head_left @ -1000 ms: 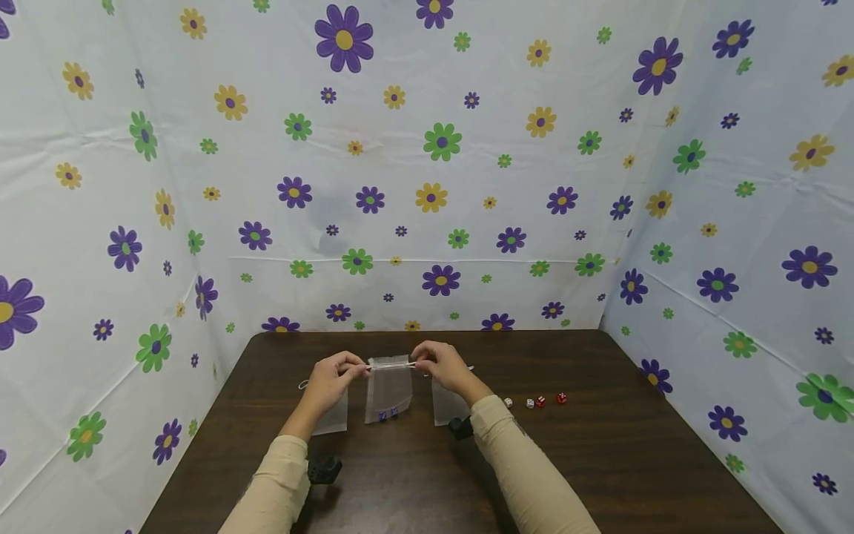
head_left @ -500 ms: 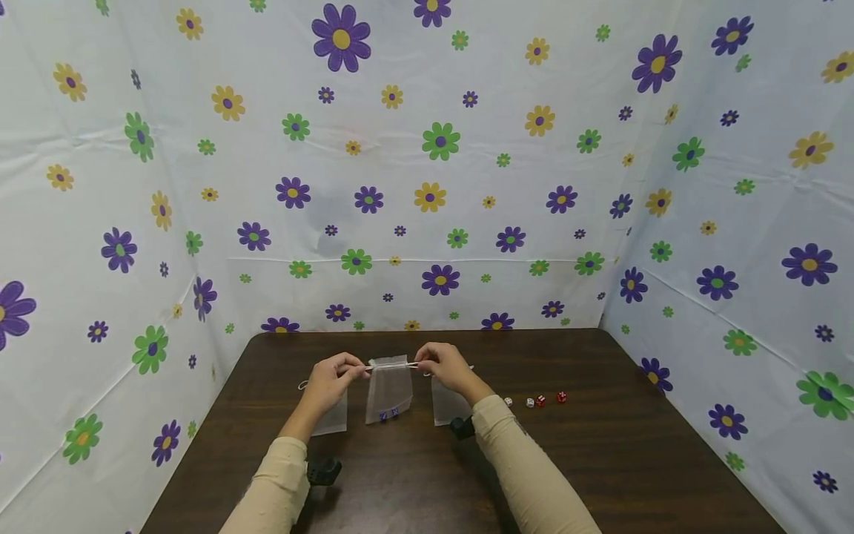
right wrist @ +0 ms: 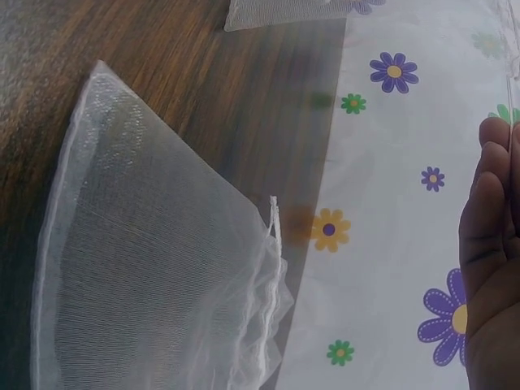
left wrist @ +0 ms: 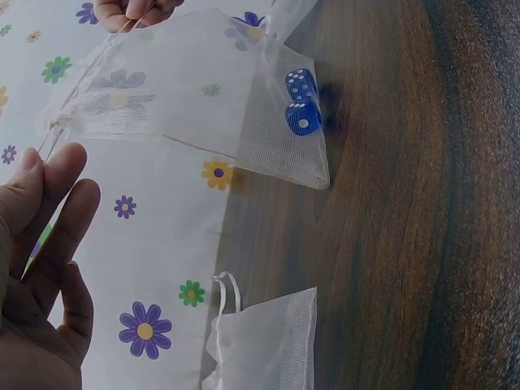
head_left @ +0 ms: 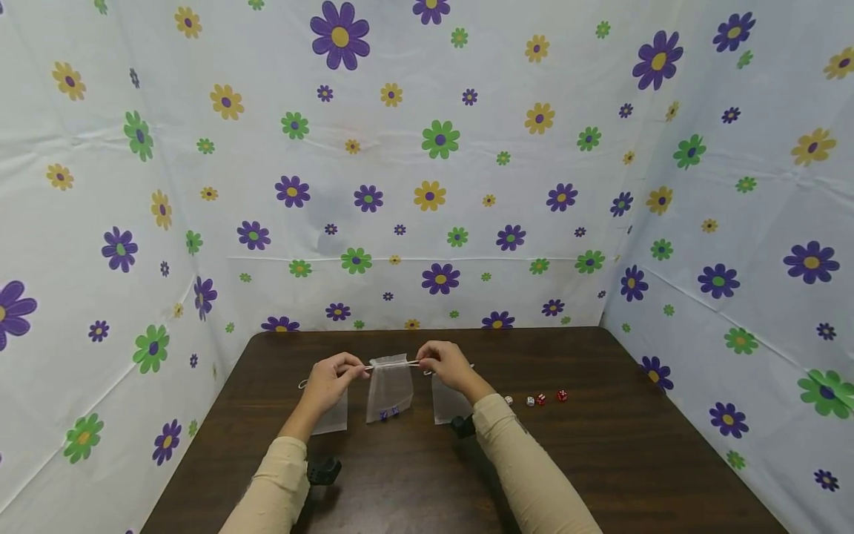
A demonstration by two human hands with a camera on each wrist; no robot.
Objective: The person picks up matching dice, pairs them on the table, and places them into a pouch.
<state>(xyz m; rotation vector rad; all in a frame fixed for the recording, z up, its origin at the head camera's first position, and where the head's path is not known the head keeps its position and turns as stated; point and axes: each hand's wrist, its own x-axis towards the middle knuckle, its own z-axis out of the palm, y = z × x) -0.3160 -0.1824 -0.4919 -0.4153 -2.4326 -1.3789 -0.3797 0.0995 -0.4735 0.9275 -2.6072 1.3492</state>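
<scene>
A sheer white drawstring bag [head_left: 389, 389] hangs upright between my hands at the far middle of the table. Two blue dice [left wrist: 302, 119] lie in its bottom corner, seen through the mesh in the left wrist view. My left hand [head_left: 328, 382] pinches the drawstring at the bag's left end between thumb and forefinger. On the other side, my right hand [head_left: 447, 367] pinches the cord's right end. The cord is stretched straight across, and the mouth is partly gathered along it.
A second sheer bag [head_left: 333, 417] lies left, partly behind my left hand. Another bag [right wrist: 162, 244] lies under my right wrist. To the right are white dice [head_left: 530, 401] and red dice [head_left: 563, 396]. Flowered cloth [head_left: 400, 163] encloses the brown table [head_left: 394, 489] at back and sides.
My right hand has shifted slightly right, drawing more cord out of the bag. The mouth is gathered a little narrower. My left hand has stayed nearly still.
</scene>
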